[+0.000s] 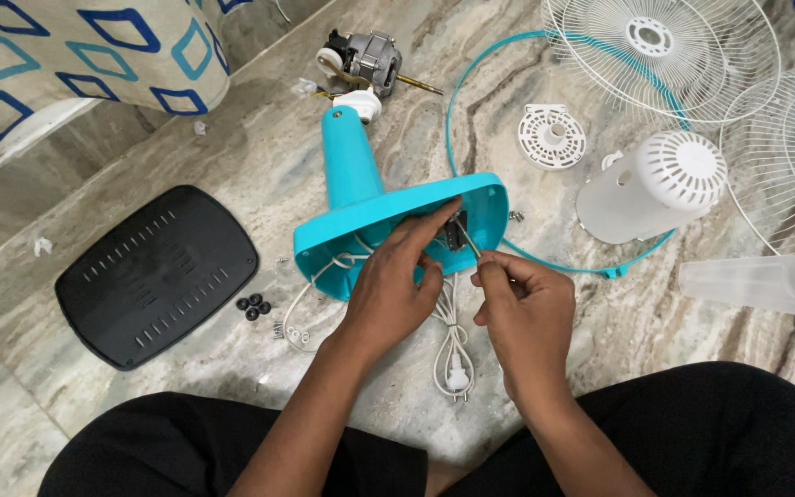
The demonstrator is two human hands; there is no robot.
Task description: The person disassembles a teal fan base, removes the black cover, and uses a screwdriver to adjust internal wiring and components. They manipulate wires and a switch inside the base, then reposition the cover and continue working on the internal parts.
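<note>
Teal fan base (397, 207) on its side mid-floor, open underside facing near, neck pointing far.

Inside the hollow, small black part (454, 232) pinched by left hand (396, 285); just right, thin screwdriver (467, 238) clamped in right hand (522, 308), tip angled far-left into it. White cord (453, 354) trailing near; black cover plate (156, 273) well left.

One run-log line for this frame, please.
left hand: steadies teal plastic fan base | right hand: thin metal tool in base | floor: black vented cover
</note>
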